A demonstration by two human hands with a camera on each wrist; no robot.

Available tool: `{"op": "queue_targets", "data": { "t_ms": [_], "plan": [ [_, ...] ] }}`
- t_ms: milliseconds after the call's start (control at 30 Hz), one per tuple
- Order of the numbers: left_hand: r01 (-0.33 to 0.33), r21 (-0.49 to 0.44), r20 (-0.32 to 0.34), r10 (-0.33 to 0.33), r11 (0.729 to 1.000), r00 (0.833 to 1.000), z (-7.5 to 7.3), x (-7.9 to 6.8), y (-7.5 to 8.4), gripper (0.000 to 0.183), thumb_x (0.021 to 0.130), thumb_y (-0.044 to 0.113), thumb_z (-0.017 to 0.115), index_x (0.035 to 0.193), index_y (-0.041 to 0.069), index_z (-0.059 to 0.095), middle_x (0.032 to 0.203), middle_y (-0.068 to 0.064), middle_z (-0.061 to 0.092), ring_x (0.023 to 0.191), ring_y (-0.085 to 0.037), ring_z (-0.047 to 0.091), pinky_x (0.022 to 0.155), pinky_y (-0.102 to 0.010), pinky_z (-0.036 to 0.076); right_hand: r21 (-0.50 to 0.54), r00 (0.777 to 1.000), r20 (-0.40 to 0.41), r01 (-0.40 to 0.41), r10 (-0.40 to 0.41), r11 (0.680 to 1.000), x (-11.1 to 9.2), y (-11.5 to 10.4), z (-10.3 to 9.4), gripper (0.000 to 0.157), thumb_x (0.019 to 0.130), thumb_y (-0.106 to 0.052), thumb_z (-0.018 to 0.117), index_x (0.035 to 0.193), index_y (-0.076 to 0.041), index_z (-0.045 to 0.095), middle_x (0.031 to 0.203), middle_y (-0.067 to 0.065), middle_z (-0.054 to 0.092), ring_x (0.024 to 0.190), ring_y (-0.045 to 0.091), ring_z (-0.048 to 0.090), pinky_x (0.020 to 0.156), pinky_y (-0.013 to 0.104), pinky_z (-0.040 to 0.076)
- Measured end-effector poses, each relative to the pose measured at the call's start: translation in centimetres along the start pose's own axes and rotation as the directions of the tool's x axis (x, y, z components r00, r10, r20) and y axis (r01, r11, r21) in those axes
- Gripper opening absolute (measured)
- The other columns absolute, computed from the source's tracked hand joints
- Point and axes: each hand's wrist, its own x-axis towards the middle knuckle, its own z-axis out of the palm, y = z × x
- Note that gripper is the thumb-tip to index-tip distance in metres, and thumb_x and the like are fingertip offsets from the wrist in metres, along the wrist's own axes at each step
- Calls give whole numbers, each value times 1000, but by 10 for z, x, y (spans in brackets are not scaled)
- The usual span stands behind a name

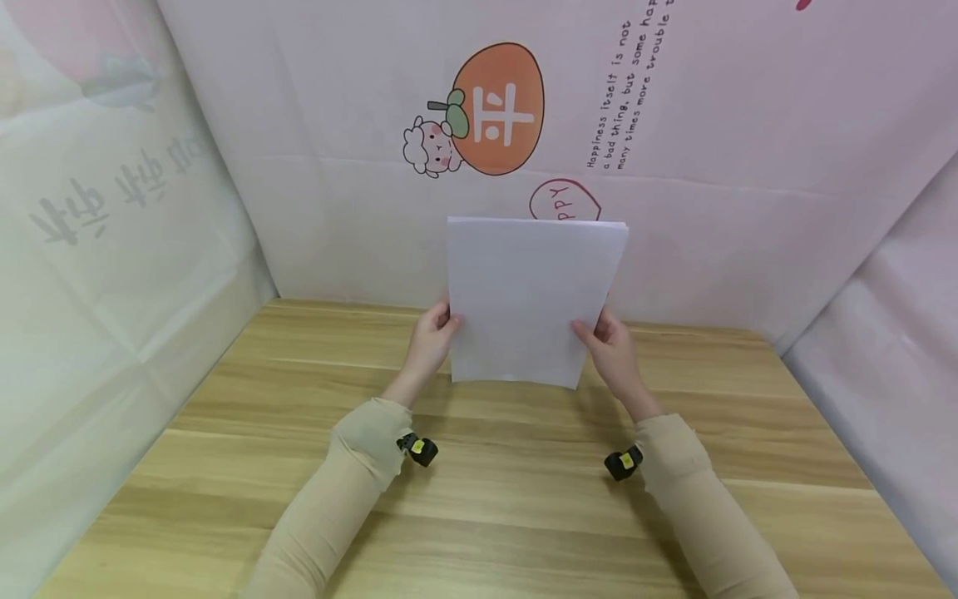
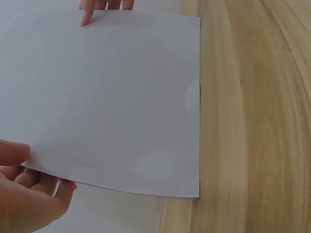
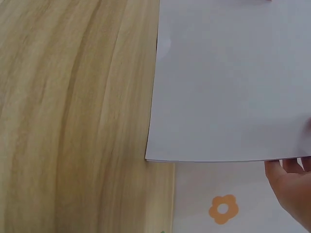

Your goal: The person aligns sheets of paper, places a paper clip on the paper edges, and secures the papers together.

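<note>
A stack of white paper (image 1: 524,291) is held up in front of the back wall, its blank face toward the head camera. My left hand (image 1: 432,337) grips its left edge, thumb on the near face and fingers behind. On the opposite edge, my right hand (image 1: 614,349) pinches the sheets the same way. In the left wrist view, the left hand (image 2: 34,194) has its fingers under the paper (image 2: 112,102). The right wrist view shows part of the right hand (image 3: 291,187) at the paper's edge (image 3: 223,97).
A wooden table (image 1: 516,499) lies below. Behind it hangs a white cloth (image 1: 359,225) printed with an orange fruit (image 1: 524,141) and lettering. More pale cloth (image 1: 112,249) closes off the left side, and another stretch (image 1: 891,333) the right. Small black cameras sit at both wrists.
</note>
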Motion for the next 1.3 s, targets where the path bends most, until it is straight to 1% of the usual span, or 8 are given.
{"op": "queue_targets", "data": {
  "t_ms": [267,500,600,667,833,900,1100,1300],
  "plan": [
    [39,62,6,-39,997,999,-2,-2,-4,31,97,5,47,125,-8,53,132,-23,53,125,-32,50,107,-41,39,-168,993,89,-62,78,984,-2,5,-6,39,95,-20,58,125,5,53,115,26,63,88,-2,62,77,18,52],
    [50,75,4,-51,996,999,-2,-3,-5,33,98,7,47,128,-7,51,134,-22,52,126,-31,49,108,-41,39,-252,989,105,-76,106,965,-2,9,-9,35,95,-22,58,119,4,57,105,25,67,81,3,63,70,23,52],
    [51,77,7,-52,996,999,-3,-6,1,32,98,7,46,127,-8,52,132,-23,53,124,-31,50,106,-41,40,-246,987,122,-73,106,967,-3,8,-8,36,96,-21,56,121,4,56,107,25,67,82,2,63,71,22,53],
    [44,76,-1,-44,996,999,-2,-7,1,32,98,7,47,126,-8,52,131,-23,54,124,-31,50,106,-41,40,-236,985,134,-74,108,969,-5,-1,-6,34,97,-17,55,122,6,55,108,27,65,85,5,65,74,25,55],
    [21,76,-22,-19,997,1000,-1,-6,-4,33,98,7,47,127,-6,53,132,-22,54,126,-29,49,106,-41,40,-210,986,136,-68,98,975,-6,-6,-5,32,97,-11,53,122,8,54,112,28,63,87,6,64,76,29,56],
    [20,78,-28,-18,997,999,-1,-6,-2,32,98,7,46,127,-6,53,130,-22,56,124,-29,51,105,-42,42,-211,988,130,-53,82,976,-4,2,-7,33,97,-15,53,123,6,54,113,27,63,87,2,62,76,25,55],
    [1,53,-35,1,999,999,1,-8,2,32,98,4,46,127,-7,53,127,-24,57,122,-31,52,103,-43,43,-220,993,114,-4,30,976,-5,4,-7,36,98,-20,52,123,6,54,117,26,62,92,-3,59,78,16,51],
    [-3,49,-44,6,999,999,3,-8,1,31,97,4,47,126,-8,54,125,-24,58,118,-31,55,102,-42,44,-228,994,97,-33,57,973,-6,1,-5,35,98,-21,53,122,4,55,117,23,63,92,1,60,79,19,51]
  ]
}}
